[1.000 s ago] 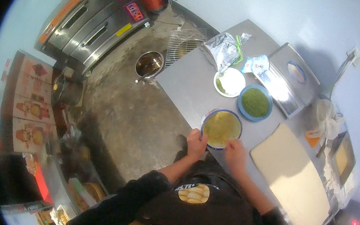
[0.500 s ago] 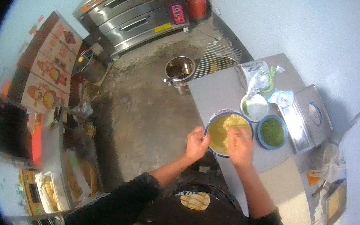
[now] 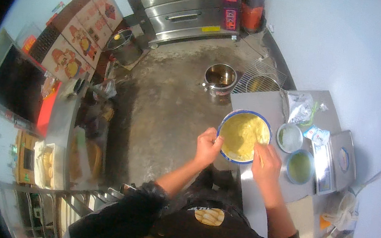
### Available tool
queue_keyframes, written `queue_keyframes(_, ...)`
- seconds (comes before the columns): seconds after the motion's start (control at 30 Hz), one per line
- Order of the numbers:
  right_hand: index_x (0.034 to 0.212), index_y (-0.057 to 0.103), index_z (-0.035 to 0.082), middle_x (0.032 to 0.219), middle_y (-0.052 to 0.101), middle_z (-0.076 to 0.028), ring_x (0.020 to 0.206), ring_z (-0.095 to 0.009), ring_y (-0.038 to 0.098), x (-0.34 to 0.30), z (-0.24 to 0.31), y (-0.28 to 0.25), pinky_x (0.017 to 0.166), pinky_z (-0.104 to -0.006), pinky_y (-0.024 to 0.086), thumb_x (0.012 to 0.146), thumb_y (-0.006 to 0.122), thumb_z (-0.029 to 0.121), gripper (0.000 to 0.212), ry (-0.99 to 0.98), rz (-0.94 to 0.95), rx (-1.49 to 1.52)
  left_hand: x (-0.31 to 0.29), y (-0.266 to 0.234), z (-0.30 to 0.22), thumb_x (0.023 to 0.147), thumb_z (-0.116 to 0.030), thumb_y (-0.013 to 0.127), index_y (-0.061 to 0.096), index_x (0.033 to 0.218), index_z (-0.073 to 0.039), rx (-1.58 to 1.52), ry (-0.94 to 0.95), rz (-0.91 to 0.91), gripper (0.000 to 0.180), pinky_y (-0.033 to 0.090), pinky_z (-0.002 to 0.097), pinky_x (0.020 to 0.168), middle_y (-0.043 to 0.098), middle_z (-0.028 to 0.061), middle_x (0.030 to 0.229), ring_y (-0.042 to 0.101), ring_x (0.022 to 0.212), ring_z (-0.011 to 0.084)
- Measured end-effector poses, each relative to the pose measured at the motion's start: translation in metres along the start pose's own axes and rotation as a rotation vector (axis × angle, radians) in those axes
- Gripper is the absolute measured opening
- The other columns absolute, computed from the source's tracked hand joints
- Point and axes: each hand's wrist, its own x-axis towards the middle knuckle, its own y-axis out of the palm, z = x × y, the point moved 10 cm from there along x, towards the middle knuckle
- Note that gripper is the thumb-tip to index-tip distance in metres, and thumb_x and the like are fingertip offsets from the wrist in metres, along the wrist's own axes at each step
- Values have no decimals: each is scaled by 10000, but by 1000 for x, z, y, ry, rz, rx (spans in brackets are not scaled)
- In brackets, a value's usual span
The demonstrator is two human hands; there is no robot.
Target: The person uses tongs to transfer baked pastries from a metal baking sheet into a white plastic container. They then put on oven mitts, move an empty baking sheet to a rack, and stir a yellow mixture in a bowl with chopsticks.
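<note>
My left hand [image 3: 208, 148] is closed on the left side of a white basin with a blue rim [image 3: 221, 126]. A thick yellow mixture [image 3: 241, 135] lies in the basin, which is at the table's left edge. My right hand [image 3: 266, 163] is closed around a thin pale stick [image 3: 270, 150] at the basin's right rim; whether it is one stick or a pair is unclear. Beyond it on the table are a blue bowl of chopped greens [image 3: 300, 167], blurred now, and a white bowl with some green bits [image 3: 290, 138].
The grey table [image 3: 271, 101] also carries a plastic bag [image 3: 299, 107], a small packet [image 3: 317, 135] and a metal scale [image 3: 322, 169]. On the floor stand a steel pot [image 3: 220, 82] and a wire rack [image 3: 262, 78]. A deck oven [image 3: 181, 8] is at the back.
My view has turned, so the room appears shifted right and down. My right hand has moved from inside the basin to its right rim, while my left keeps its grip.
</note>
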Motion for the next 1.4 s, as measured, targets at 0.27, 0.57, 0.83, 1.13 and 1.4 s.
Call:
queue_keyframes(0.27, 1059, 721, 39, 923, 684, -136, 790, -352, 685, 4, 14, 27, 680, -420, 565, 837, 700, 3, 225, 82, -46, 54, -9, -24, 9, 857, -61, 646, 583, 713, 61, 46, -30, -97, 199, 423, 371, 596, 542, 127, 702, 534, 653, 221)
queue_keyframes(0.57, 994, 721, 28, 828, 659, -121, 745, -332, 670, 24, 28, 16, 635, -430, 546, 828, 667, 18, 174, -62, -61, -43, 2, -25, 19, 826, -73, 651, 542, 693, 67, 0, -84, -81, 222, 423, 401, 592, 490, 163, 669, 504, 601, 279)
queue_keyframes(0.83, 1016, 733, 58, 810, 643, -106, 721, -323, 650, 36, 5, 28, 622, -419, 521, 871, 670, 47, 158, -50, -13, 2, 7, -9, 15, 828, -97, 662, 550, 679, 67, 78, -103, 79, 249, 425, 415, 582, 497, 170, 660, 512, 601, 295)
queue_keyframes(1.13, 1009, 747, 28, 913, 697, -168, 811, -359, 692, 19, -8, 30, 701, -400, 551, 871, 697, 12, 148, 36, 51, 87, -1, -4, 13, 833, -113, 667, 614, 705, 58, 64, -77, 99, 219, 453, 420, 593, 549, 175, 678, 552, 621, 317)
queue_keyframes(1.4, 956, 715, 18, 815, 648, -165, 721, -366, 656, 18, -48, 5, 615, -424, 522, 899, 671, 28, 72, 167, -43, -36, 7, 1, 10, 827, -121, 673, 633, 715, 59, 90, -46, 78, 216, 463, 424, 595, 567, 174, 688, 572, 619, 323)
